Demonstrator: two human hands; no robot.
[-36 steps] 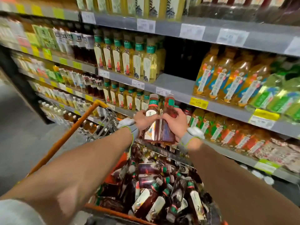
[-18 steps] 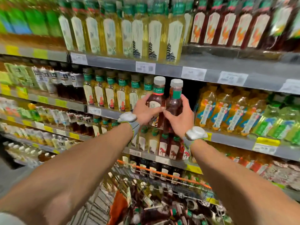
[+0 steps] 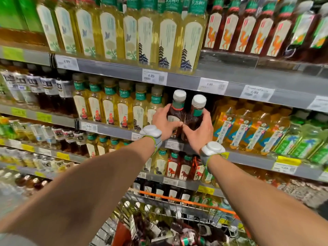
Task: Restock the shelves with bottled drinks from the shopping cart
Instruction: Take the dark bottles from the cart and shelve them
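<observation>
Two dark-brown tea bottles with white caps stand side by side at the gap in the middle shelf (image 3: 113, 129). My left hand (image 3: 164, 122) grips the left bottle (image 3: 177, 109) round its body. My right hand (image 3: 199, 131) grips the right bottle (image 3: 197, 112) the same way. Both bottles are upright, their bases hidden behind my hands at the shelf's front edge. The shopping cart (image 3: 177, 208) with several more dark bottles lies below, between my forearms.
Yellow tea bottles (image 3: 124, 107) stand close on the left of the gap, orange ones (image 3: 239, 128) close on the right. The shelf above (image 3: 221, 80) hangs just over the caps. More stocked shelves run below and to the left.
Both hands have lifted the two bottles from above the cart up and forward into the dark gap on the middle shelf. My view has tilted up towards the shelves.
</observation>
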